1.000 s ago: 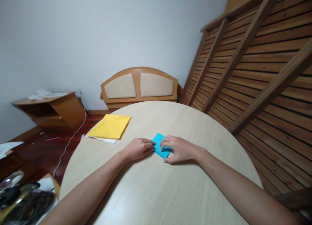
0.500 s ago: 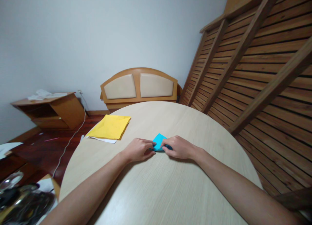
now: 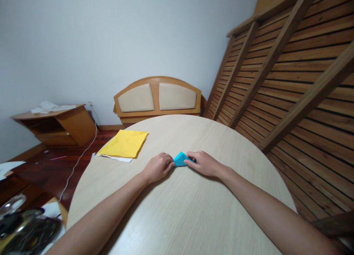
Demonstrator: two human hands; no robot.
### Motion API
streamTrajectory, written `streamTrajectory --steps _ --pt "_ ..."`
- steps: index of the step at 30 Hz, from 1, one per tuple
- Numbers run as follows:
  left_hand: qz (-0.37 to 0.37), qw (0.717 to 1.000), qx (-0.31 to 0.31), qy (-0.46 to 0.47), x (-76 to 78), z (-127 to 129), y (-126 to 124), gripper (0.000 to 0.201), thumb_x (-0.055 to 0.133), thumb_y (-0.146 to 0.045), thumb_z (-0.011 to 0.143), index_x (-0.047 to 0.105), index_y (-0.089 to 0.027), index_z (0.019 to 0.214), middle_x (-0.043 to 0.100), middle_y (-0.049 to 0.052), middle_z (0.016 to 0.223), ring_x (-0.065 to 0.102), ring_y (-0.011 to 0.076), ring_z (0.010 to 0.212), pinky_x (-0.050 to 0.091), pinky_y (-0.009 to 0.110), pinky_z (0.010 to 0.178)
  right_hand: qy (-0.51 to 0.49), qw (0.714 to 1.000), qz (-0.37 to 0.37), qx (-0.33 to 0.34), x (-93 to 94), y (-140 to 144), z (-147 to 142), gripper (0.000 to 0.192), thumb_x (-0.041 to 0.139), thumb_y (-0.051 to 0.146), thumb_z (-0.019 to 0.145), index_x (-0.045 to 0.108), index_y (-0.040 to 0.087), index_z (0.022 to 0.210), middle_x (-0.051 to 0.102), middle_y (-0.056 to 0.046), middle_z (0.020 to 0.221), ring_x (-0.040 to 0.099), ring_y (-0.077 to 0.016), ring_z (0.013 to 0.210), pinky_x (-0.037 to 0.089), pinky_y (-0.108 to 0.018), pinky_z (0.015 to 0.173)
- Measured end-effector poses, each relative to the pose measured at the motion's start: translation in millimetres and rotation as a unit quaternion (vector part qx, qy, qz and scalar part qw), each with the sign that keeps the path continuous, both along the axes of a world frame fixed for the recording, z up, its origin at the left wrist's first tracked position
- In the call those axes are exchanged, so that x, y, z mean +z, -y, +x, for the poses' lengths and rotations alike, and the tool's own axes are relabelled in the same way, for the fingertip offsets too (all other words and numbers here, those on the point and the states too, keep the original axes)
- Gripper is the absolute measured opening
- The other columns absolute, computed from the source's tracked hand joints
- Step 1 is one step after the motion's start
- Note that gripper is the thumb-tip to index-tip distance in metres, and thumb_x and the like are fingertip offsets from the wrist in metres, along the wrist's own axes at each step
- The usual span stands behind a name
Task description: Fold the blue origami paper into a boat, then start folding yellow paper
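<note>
Hands meet over a small piece of blue paper (image 3: 181, 159) near the middle of the round table (image 3: 193, 210). The left hand (image 3: 157, 167) lies knuckles up, its fingertips pinched onto the paper's left corner. The right hand (image 3: 203, 163) presses down on the right side, fingers flat and closed over that edge. Between the two hands the paper shows as a folded triangle, smooth and matte, its peak pointing away from the person and its lower edge lying on the tabletop. Both bare forearms stretch across the table from the near edge.

The table top is pale wood-grain laminate with fine straight lines running toward the person, and its rim curves in a wide arc. Well apart from the hands, toward the far left rim, lies a sheet of yellow paper (image 3: 124, 143), slightly creased, resting on a white sheet (image 3: 117, 158) whose edge peeks out beneath it. Beyond the table stands a wooden headboard (image 3: 158, 98) with an arched top and two padded beige panels. On the right leans a slatted wooden frame (image 3: 290, 74) of dark horizontal boards crossed by thick diagonal beams. At far left a low wooden cabinet (image 3: 58, 124) sits tilted on the dark red floor, with a white cable (image 3: 80, 159) trailing past it
</note>
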State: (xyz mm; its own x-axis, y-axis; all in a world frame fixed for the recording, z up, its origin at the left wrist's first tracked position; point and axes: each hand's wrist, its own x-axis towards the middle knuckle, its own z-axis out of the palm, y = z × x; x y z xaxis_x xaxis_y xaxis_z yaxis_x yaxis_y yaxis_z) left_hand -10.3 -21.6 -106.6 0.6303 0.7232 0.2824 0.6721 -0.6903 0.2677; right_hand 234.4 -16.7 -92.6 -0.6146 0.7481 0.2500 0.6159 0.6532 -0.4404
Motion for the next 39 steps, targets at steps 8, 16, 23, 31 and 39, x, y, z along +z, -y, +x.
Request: streamTrajectory --steps 8,16,23,31,39 --pt "0.017 0.996 0.082 -0.017 -5.1 3 0 0.032 0.044 -0.035 0.1 0.065 -0.018 0.083 0.066 0.008 0.085 0.059 0.0217 0.086 0.049 0.032 0.076 -0.047 0.996 -0.001 -0.07 -13.5 -5 -12 0.024 0.058 0.038 0.093 0.06 0.019 0.079 0.064 -0.001 0.074 0.054 -0.0147 0.066 0.032 -0.025 0.061" --pt "0.043 0.992 0.113 -0.041 -12.5 7 0 0.026 0.046 -0.033 0.1 0.065 -0.017 0.091 0.062 0.011 0.099 0.056 0.0249 0.097 0.05 0.037 0.084 -0.043 0.991 -0.011 -0.128 -17.5 -5 -20 0.02 0.063 0.035 0.088 0.063 0.018 0.076 0.067 -0.002 0.073 0.057 -0.0157 0.065 0.031 -0.026 0.059" --pt "0.053 0.988 0.125 -0.068 -13.7 8 -1 0.021 0.051 -0.033 0.098 0.061 -0.016 0.091 0.061 0.011 0.104 0.056 0.0257 0.099 0.05 0.039 0.085 -0.089 0.985 -0.031 -0.145 -19.8 -7 -22 0.025 0.071 0.03 0.079 0.068 0.018 0.1 0.074 -0.005 0.09 0.066 -0.0199 0.079 0.041 -0.027 0.066" --pt "0.064 0.996 0.048 -0.035 -13.7 8 -6 0.028 0.051 -0.021 0.097 0.056 -0.018 0.124 0.063 0.011 0.123 0.058 0.0255 0.112 0.052 0.041 0.095 -0.076 0.984 -0.036 -0.156 -20.9 -8 -22 0.048 0.071 0.024 0.077 0.061 0.016 0.123 0.074 -0.011 0.105 0.069 -0.0244 0.098 0.049 -0.031 0.081" --pt "0.063 0.996 -0.044 -0.052 -16.0 6 -9 0.035 0.048 -0.018 0.095 0.063 -0.021 0.126 0.058 0.009 0.14 0.053 0.027 0.128 0.045 0.045 0.108 -0.022 0.984 -0.031 -0.174 -15.3 -6 -17 0.056 0.071 0.031 0.077 0.058 0.016 0.129 0.072 -0.013 0.112 0.066 -0.0269 0.103 0.048 -0.033 0.084"
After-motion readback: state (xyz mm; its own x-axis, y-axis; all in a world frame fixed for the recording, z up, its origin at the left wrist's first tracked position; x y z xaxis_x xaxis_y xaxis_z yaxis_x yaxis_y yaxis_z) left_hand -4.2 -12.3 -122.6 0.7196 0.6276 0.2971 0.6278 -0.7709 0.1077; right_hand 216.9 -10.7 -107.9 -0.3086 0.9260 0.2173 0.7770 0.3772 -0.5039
